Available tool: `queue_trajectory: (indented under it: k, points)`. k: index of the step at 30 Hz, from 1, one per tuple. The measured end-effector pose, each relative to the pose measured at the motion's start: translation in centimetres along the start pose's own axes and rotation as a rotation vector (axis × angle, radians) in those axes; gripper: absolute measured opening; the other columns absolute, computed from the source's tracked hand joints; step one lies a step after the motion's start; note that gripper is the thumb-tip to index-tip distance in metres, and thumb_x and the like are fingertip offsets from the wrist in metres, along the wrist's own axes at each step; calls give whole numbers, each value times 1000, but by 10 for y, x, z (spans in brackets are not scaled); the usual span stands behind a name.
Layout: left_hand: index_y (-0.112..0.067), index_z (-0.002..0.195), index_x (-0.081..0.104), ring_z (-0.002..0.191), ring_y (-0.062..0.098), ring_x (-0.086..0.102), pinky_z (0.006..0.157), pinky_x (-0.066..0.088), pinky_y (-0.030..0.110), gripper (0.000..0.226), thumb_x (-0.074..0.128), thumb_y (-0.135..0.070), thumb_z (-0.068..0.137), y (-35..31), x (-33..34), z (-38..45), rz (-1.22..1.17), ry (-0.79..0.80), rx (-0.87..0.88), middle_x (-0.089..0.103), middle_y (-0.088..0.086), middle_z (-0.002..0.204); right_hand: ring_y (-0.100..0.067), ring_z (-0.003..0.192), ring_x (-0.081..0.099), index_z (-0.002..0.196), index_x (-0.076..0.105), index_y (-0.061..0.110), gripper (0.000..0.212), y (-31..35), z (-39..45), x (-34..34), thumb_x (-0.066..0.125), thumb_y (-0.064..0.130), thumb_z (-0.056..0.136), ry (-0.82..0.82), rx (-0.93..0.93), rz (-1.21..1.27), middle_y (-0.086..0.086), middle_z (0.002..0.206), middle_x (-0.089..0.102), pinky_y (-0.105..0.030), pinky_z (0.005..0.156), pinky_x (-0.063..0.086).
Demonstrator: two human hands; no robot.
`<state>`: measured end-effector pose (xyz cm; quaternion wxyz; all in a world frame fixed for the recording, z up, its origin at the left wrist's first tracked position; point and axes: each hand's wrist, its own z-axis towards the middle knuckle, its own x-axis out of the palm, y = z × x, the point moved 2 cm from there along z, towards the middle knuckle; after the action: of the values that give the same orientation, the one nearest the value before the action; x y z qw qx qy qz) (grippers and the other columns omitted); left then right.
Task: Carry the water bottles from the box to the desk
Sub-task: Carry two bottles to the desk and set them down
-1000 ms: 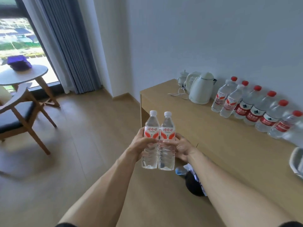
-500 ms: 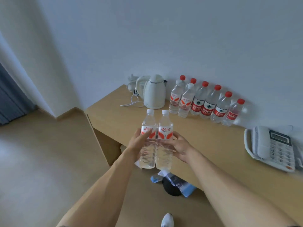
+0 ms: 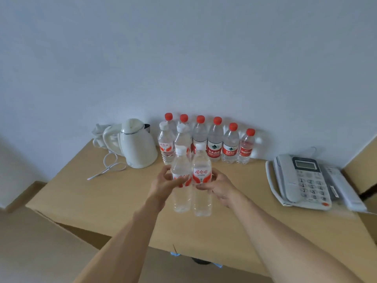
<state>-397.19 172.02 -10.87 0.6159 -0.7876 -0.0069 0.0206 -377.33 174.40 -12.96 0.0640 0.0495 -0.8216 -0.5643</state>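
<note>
A: You are holding 2 white-capped water bottles upright and side by side above the desk (image 3: 106, 203), the left bottle (image 3: 181, 180) and the right bottle (image 3: 202, 180) touching along their sides, both showing red-and-white labels.

B: And how are your hands sitting on them?

A: Your left hand (image 3: 164, 184) is curling round the left bottle at label height, thumb lying across the front. Your right hand (image 3: 220, 187) is gripping the right bottle the same way, fingers wrapping its side. Both forearms are reaching in from the bottom of the view, and the bottles' bases are hanging over the wooden desktop, not resting on it.

B: What is standing behind them?

A: A row of 6 red-capped bottles (image 3: 215, 144) is lining the white wall (image 3: 183, 58), with 2 more white-capped bottles (image 3: 166, 148) standing just in front of the row's left end. You are holding your pair in front of that group, partly covering it.

B: And further out?

A: A white electric kettle (image 3: 136, 146) is sitting to the left of the bottles, its white cord (image 3: 110, 166) looping across the desktop. A grey desk telephone (image 3: 299, 180) is lying well to the right, with a white remote-like item (image 3: 344, 188) just beside it; blur is hiding its details.
</note>
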Motion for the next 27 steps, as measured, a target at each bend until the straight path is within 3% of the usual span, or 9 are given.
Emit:
queue_trajectory:
  k: [4,9,13,18,21,24,27]
  points:
    - [-17,119,60,76,25,69,78,57,37,68,91,-15,58,-5,18,30,94,99,25,76,15,96,-10,100,71,117,62,28,70,-3,15,-28,88,-7,62,-44,-44,-59,4,104,76,-22,82,53]
    - [-24,117,63,99,24,71,70,59,25,65,87,8,66,-10,32,63,184,173,52,73,5,108,-14,110,65,126,57,24,79,-5,23,-43,86,-10,62,-191,-125,-131,5,113,70,-30,91,53]
    - [-31,117,61,107,18,67,70,55,19,68,87,6,67,-19,38,83,264,249,57,69,-1,117,-11,104,60,122,55,25,72,0,29,-49,92,5,63,-316,-146,-286,12,108,65,-23,82,45]
    - [-17,129,58,110,16,64,72,50,17,70,87,3,68,-22,37,99,333,268,61,68,-1,120,-12,104,59,127,56,24,74,1,38,-49,92,10,64,-374,-171,-397,16,106,64,-16,77,42]
    - [-16,128,58,108,10,65,79,55,19,67,88,-1,69,-24,34,102,407,292,87,70,-3,116,-9,103,59,127,55,27,75,2,41,-49,92,10,64,-376,-167,-417,26,101,61,-5,73,38]
    - [-20,129,57,109,11,66,94,54,30,67,89,-12,71,-31,32,101,534,328,129,70,-8,115,-10,109,58,125,52,34,75,7,42,-50,91,12,65,-351,-129,-444,28,103,59,-14,80,41]
    - [-32,133,53,102,9,62,83,48,27,71,89,-33,72,-50,30,96,720,260,262,63,-14,111,-12,116,58,135,50,33,80,15,39,-51,90,19,67,-319,-115,-467,18,117,63,-29,94,47]
